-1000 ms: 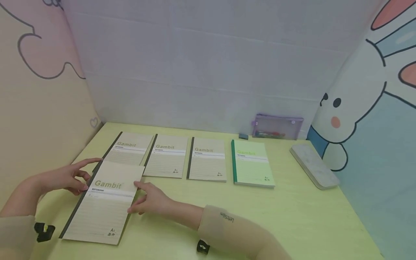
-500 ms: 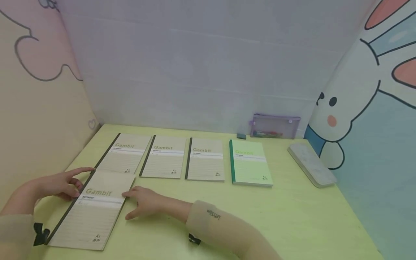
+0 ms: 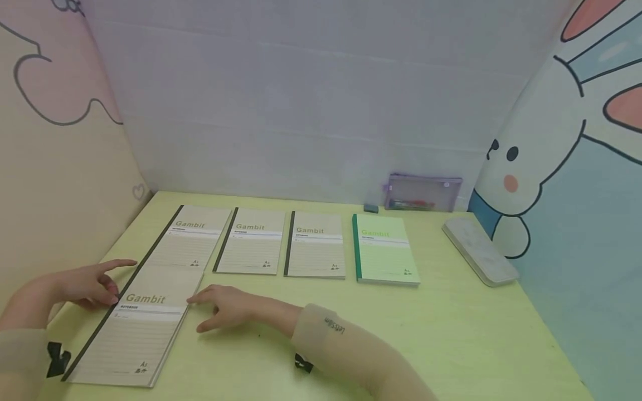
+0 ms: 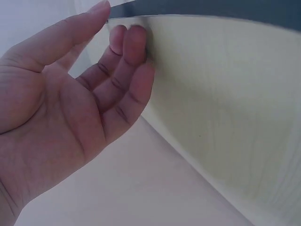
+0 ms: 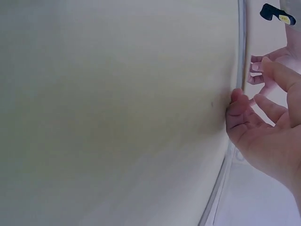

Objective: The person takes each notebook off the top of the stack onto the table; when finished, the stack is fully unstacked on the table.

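A beige Gambit notebook point(image 3: 145, 328) with a dark spine lies at the table's front left, its top edge meeting the lower edge of another beige notebook point(image 3: 193, 239) behind it. My left hand point(image 3: 90, 284) is at its spine, index finger pointing along the far end and thumb tip at the dark strip point(image 4: 211, 13). The other left fingers bend loosely above the table. At the notebook's right edge, my right hand point(image 3: 230, 307) touches with the index fingertip, thumb spread away. In the right wrist view the right hand point(image 5: 268, 136) shows relaxed fingers beside the edge.
Two more beige notebooks point(image 3: 251, 242) point(image 3: 316, 245) and a green notebook point(image 3: 386, 250) continue the back row. Farther right lies a grey case point(image 3: 478, 250). A purple mesh pouch point(image 3: 423, 193) and a small dark block point(image 3: 371, 209) are by the back wall.
The front notebook has moved left and toward me, off the back-left notebook it overlapped, and now lies lower. Both hands moved with it; the right hand's grip has loosened to a fingertip touch.
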A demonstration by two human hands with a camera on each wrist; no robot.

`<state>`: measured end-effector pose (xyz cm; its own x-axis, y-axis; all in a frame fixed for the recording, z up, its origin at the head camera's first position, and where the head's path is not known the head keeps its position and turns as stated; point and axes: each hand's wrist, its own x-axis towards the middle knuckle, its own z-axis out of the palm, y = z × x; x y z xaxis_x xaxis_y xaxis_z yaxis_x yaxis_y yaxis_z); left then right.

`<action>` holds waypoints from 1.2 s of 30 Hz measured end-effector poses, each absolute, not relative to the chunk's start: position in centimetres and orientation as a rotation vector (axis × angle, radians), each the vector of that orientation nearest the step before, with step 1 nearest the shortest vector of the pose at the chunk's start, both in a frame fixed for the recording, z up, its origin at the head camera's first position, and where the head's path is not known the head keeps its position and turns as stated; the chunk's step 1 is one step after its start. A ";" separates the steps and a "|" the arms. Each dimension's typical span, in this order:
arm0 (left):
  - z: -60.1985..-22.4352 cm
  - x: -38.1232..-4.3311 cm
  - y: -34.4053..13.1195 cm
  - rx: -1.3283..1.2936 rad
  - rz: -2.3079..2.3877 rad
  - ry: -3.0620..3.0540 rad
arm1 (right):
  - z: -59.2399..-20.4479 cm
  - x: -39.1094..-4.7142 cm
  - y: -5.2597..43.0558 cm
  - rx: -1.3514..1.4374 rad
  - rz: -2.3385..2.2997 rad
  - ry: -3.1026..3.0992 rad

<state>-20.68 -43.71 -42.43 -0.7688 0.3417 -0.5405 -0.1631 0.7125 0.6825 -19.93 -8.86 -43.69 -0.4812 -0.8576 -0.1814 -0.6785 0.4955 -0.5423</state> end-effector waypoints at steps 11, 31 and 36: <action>-38.5 -22.6 -39.9 0.330 0.834 2.505 | -40.2 -21.1 -4.6 -1.308 -0.733 2.277; -30.8 -24.1 -24.9 0.671 0.799 2.856 | -33.2 -24.8 11.7 -1.225 -0.896 2.585; -31.1 -24.5 -20.7 0.725 0.865 2.850 | -32.8 -25.4 16.4 -1.157 -0.845 2.696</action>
